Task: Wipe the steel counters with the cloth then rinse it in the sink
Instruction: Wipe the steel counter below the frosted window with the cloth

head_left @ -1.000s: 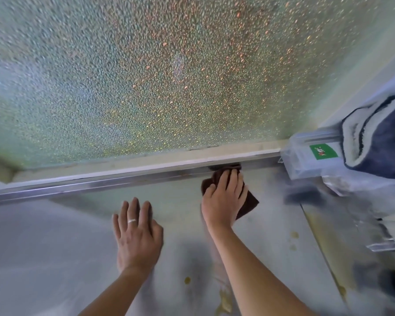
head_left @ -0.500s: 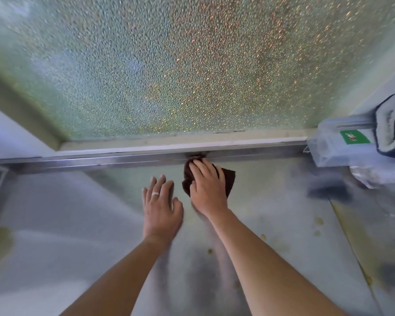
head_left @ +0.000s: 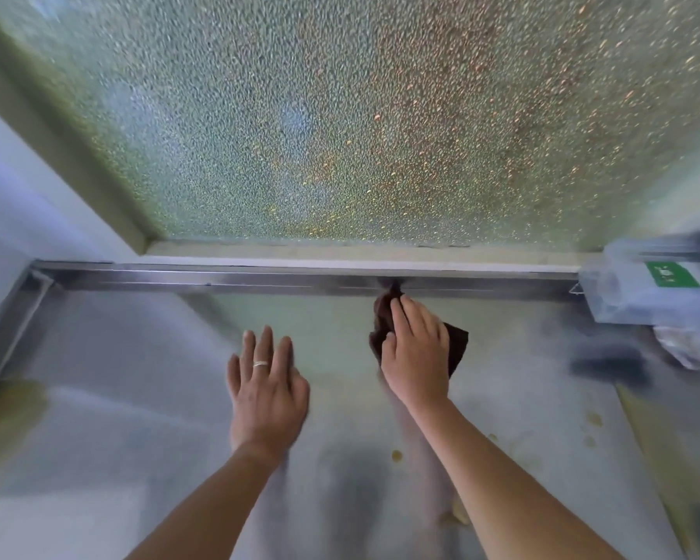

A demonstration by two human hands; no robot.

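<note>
A dark brown cloth (head_left: 457, 345) lies on the steel counter (head_left: 138, 377) close to its raised back rim (head_left: 259, 281). My right hand (head_left: 415, 357) presses flat on the cloth with straight fingers, covering most of it. One corner of the cloth reaches up against the rim. My left hand (head_left: 265, 386), with a ring on one finger, rests flat on the bare counter to the left of the cloth. No sink is in view.
Textured frosted glass (head_left: 360, 115) rises behind the counter. A clear plastic box with a green label (head_left: 643, 289) stands at the back right, with crumpled plastic (head_left: 687, 345) beside it. Small yellowish spots (head_left: 397, 455) dot the counter near my right forearm. A wall closes the left side.
My right hand has slid the cloth leftward along the back rim. My left hand stayed flat on the counter; the view shifted left, showing the counter's left corner.
</note>
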